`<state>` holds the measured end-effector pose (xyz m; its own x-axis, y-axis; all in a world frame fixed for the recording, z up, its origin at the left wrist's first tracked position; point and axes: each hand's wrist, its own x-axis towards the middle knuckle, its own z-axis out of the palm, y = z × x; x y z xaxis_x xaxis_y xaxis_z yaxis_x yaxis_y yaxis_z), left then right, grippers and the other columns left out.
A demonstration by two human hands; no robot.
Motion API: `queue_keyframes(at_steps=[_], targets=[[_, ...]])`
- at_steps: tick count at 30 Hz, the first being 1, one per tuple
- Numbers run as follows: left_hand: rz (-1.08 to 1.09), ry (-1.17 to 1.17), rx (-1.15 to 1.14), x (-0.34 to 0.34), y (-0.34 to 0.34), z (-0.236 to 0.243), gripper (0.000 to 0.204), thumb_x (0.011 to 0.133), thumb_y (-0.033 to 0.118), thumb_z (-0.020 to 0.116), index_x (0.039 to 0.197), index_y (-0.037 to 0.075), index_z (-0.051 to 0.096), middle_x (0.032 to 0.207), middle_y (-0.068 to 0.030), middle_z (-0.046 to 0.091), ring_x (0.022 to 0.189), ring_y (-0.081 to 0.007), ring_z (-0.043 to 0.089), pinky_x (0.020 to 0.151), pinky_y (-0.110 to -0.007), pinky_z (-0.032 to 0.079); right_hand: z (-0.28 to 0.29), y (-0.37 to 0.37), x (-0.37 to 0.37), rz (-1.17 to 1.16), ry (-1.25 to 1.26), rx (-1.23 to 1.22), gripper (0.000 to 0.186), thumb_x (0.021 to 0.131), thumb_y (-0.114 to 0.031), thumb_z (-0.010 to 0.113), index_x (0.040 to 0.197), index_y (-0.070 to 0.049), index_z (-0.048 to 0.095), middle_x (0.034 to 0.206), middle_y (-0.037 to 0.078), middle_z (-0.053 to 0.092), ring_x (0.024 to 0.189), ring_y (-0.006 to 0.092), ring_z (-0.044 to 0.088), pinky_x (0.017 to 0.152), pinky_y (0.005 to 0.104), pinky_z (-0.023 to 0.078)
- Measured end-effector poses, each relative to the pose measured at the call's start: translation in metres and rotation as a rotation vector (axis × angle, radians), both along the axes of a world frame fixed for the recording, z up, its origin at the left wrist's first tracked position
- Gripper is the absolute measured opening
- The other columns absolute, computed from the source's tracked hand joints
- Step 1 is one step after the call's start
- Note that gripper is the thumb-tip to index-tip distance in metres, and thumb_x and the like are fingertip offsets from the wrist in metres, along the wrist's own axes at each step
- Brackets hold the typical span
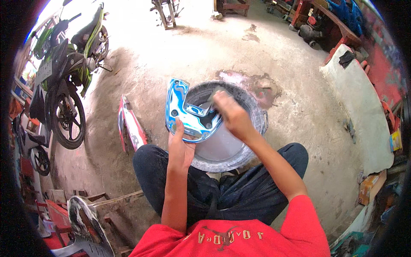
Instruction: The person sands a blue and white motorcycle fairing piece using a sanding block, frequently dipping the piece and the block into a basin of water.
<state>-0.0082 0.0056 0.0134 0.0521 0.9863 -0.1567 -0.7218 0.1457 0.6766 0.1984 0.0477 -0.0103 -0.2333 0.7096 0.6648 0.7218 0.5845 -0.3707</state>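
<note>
My left hand grips a blue-and-white U-shaped panel by its lower edge, thumb on the near face. The panel looks like glossy motorcycle body plastic, with a few round holes. It is tilted over the left side of a round grey tub that holds cloudy greyish water. Over the tub, beside the panel's right arm, my right hand is closed and somewhat blurred. Something greyish shows at its fingertips, too indistinct to name. The tub stands on the floor between my bent knees.
A red-and-white panel lies on the concrete floor to the left. Beyond it stands a black-and-green motorcycle. A wooden frame with a white-grey part is at lower left. On the right are a pale slab and a cardboard box.
</note>
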Motion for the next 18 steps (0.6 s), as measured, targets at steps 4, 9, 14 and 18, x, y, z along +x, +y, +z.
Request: queue_keyframes(at_steps=[4, 9, 14, 18], targets=[[0.000, 0.027, 0.023, -0.002, -0.001, -0.002, 0.044, 0.106, 0.031, 0.054, 0.140, 0.003, 0.047, 0.134, -0.0128, 0.061, 0.122, -0.0259, 0.062, 0.101, -0.048, 0.052, -0.017, -0.028, -0.028, 0.140, -0.053, 0.060, 0.051, 0.088, 0.004, 0.054, 0.138, -0.003, 0.058, 0.140, 0.018, 0.060, 0.133, 0.0332, 0.056, 0.112, 0.0441, 0.045], [-0.028, -0.002, 0.042, -0.001, -0.001, -0.001, 0.044, 0.107, 0.030, 0.054, 0.141, 0.003, 0.046, 0.135, -0.0132, 0.061, 0.124, -0.0258, 0.061, 0.103, -0.046, 0.052, -0.011, -0.012, -0.011, 0.068, -0.047, -0.033, 0.052, 0.088, 0.003, 0.054, 0.139, -0.001, 0.056, 0.142, 0.020, 0.058, 0.133, 0.0346, 0.056, 0.111, 0.0440, 0.046], [-0.059, 0.012, 0.026, -0.011, 0.003, -0.014, 0.045, 0.106, 0.030, 0.055, 0.141, 0.004, 0.045, 0.133, -0.0125, 0.061, 0.120, -0.0258, 0.063, 0.099, -0.045, 0.054, -0.012, -0.045, -0.044, 0.230, -0.042, 0.008, 0.058, 0.085, 0.006, 0.053, 0.142, -0.002, 0.054, 0.144, 0.021, 0.056, 0.134, 0.0349, 0.055, 0.110, 0.0432, 0.048], [-0.065, 0.058, -0.007, -0.004, -0.001, -0.006, 0.042, 0.107, 0.031, 0.053, 0.139, 0.004, 0.049, 0.132, -0.0121, 0.062, 0.120, -0.0254, 0.063, 0.100, -0.045, 0.053, -0.008, -0.017, -0.015, 0.149, -0.034, 0.009, 0.055, 0.085, 0.004, 0.054, 0.140, -0.002, 0.056, 0.143, 0.022, 0.057, 0.134, 0.0350, 0.055, 0.110, 0.0433, 0.047]])
